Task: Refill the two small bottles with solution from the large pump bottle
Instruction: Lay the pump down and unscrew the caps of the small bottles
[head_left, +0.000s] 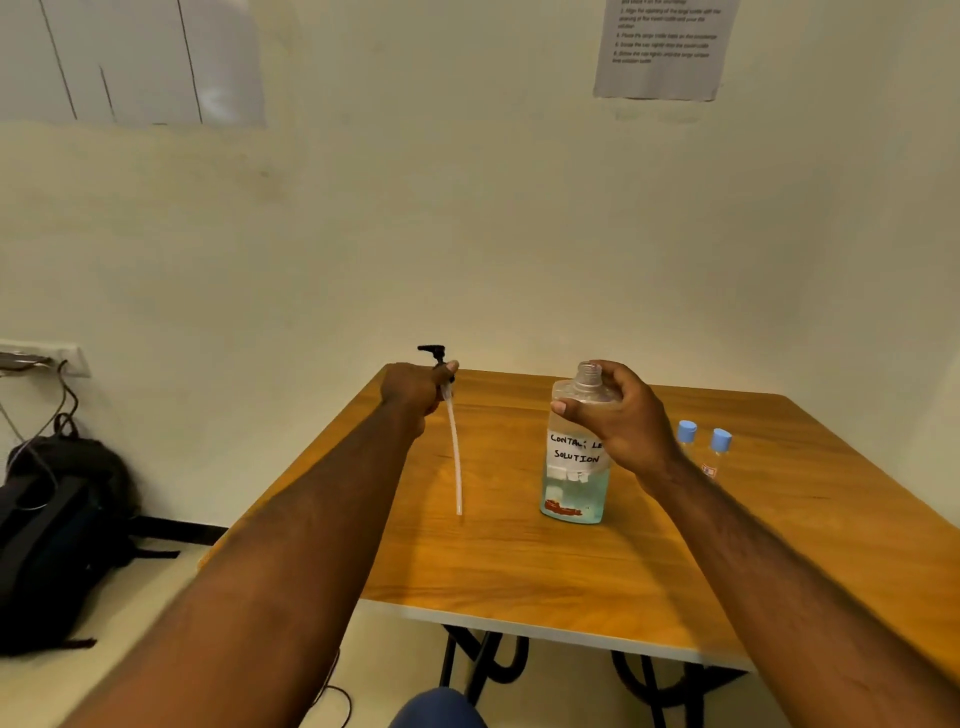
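The left hand (415, 389) grips the pump (435, 354), its tube (456, 457) hanging clear. The right hand (621, 415) grips the large bottle (574, 488), steadying it for pouring.

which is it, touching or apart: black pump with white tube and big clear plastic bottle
Apart. Head view: left hand holds the black pump with white tube beside the clear plastic bottle, tabletop showing between them.

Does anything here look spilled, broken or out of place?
Nothing looks spilled. One oddity: the pump, long tube dangling, is out of the large bottle, held in the left hand, while the right hand grips the open bottle's shoulder.
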